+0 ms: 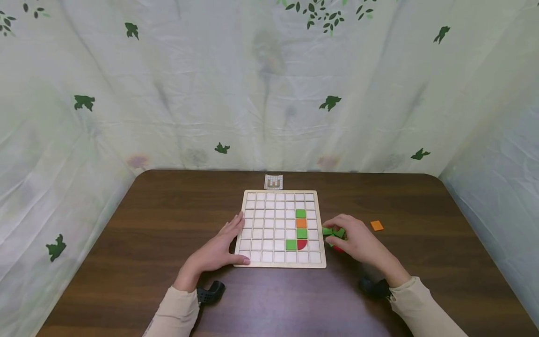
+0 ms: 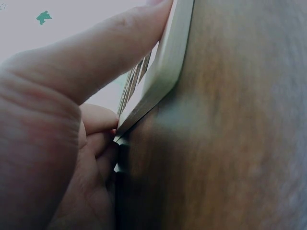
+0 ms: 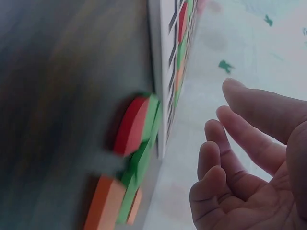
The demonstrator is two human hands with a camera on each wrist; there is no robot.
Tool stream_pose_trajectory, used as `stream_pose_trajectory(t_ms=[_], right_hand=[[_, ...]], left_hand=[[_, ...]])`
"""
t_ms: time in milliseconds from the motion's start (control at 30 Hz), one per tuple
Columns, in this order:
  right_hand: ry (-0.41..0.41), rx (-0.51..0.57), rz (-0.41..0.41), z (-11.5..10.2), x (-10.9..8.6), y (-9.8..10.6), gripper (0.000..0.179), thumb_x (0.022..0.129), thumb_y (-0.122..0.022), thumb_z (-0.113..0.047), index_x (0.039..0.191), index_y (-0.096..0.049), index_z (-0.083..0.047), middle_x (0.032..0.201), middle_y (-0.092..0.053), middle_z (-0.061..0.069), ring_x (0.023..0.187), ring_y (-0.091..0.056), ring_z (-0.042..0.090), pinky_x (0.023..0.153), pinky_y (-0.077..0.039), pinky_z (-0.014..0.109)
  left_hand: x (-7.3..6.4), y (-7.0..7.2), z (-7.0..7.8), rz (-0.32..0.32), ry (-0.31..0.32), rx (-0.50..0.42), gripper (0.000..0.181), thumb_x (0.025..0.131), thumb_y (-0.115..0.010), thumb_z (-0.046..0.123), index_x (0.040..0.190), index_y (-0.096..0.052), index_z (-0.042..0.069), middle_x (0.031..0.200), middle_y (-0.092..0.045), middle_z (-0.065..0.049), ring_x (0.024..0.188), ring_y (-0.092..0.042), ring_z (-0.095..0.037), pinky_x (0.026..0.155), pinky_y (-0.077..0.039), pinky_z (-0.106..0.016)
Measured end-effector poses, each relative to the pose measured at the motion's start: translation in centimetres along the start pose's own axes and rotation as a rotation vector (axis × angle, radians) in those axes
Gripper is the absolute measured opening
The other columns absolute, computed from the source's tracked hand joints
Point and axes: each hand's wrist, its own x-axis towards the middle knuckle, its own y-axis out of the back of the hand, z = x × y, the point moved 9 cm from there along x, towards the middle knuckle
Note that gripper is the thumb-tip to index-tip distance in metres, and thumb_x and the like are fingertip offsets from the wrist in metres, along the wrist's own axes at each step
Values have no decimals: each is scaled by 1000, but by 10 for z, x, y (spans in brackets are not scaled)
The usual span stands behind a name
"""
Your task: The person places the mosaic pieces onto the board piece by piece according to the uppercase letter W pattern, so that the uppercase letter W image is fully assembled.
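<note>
Left hand (image 1: 215,248) touches the board (image 1: 269,223), spread wide; right hand (image 1: 355,238), parted, empty, may scatter crowded tiles (image 1: 338,232) at the board's three o'clock.

Loose pieces (image 1: 339,233) partly covered, fine marks on the card (image 1: 273,182) too small to tell

In the head view, the right grip (image 1: 358,238) hides part of them and both sleeves (image 1: 174,312) leave the bottom edge; the left wrist view crops the board (image 2: 165,72) and blurs the desk (image 2: 240,120).
</note>
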Motion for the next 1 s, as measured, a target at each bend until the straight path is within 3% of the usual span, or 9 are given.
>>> stream_pose_trajectory(t_ms=[233,433,633,1000], right_hand=[[-52,18,39,27,-12,17,30,90,-77,-16,119,-71,-11,114,-66,2,99,-61,23,81,-54,40],[-111,14,76,50,-22,34,31,90,-78,-17,119,-71,-8,113,-67,5,90,-59,19,70,-51,30],[-155,10,102,69,-29,49,32,92,-76,-24,120,-71,-10,113,-65,9,95,-56,24,77,-51,38],[-220,44,91,97,-32,59,39,94,-73,-27,126,-67,-5,112,-66,12,94,-58,26,77,-51,38]], left_hand=[[0,0,0,5,-7,5,112,81,-84,40,159,-15,0,169,-1,-8,154,-1,-28,123,-10,-49],[0,0,0,6,-1,1,112,81,-84,40,160,-14,1,169,-2,-8,154,0,-29,123,-10,-50],[-1,1,1,7,2,0,112,81,-84,40,160,-14,1,169,-2,-8,154,0,-28,123,-10,-50],[-2,1,2,8,-5,10,111,81,-84,40,159,-16,-1,169,-3,-9,154,-2,-29,123,-10,-50]])
